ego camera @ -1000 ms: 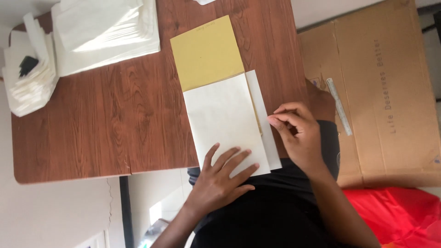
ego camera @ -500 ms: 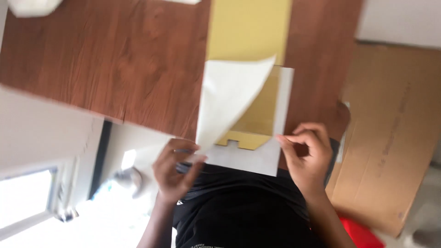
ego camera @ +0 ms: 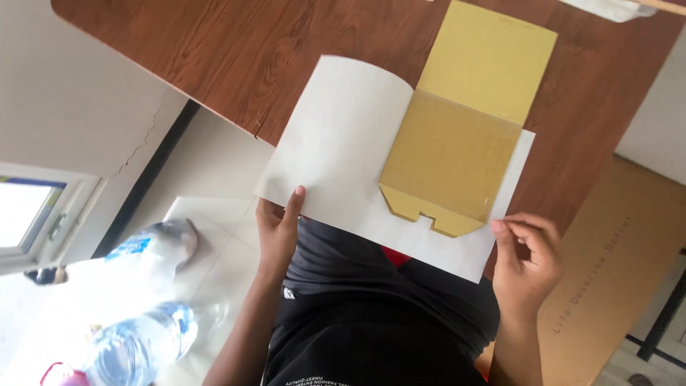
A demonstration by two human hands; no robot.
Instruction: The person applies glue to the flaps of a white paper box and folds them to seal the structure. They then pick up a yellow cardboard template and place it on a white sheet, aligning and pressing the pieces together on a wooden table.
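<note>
A white sheet of paper (ego camera: 336, 150) lies half on the brown wooden table (ego camera: 236, 50) and hangs over its near edge. My left hand (ego camera: 280, 227) grips the sheet's lower left edge, thumb on top, and the left half curves upward. A gold card envelope blank (ego camera: 457, 143) with a notched bottom flap rests on the sheet's right half, its upper flap on the table. My right hand (ego camera: 525, 261) is at the sheet's lower right corner, fingertips pinched together against the edge.
A flattened cardboard box (ego camera: 607, 286) lies on the floor at the right. Two clear plastic water bottles (ego camera: 143, 336) lie on the pale tiled floor at the lower left, near a window (ego camera: 28, 214). Something white (ego camera: 607, 7) sits at the table's far edge.
The white sheet, flat over the gold card a second ago, has been lifted and swung over to the left, uncovering the card. My view has shifted left and closer.
</note>
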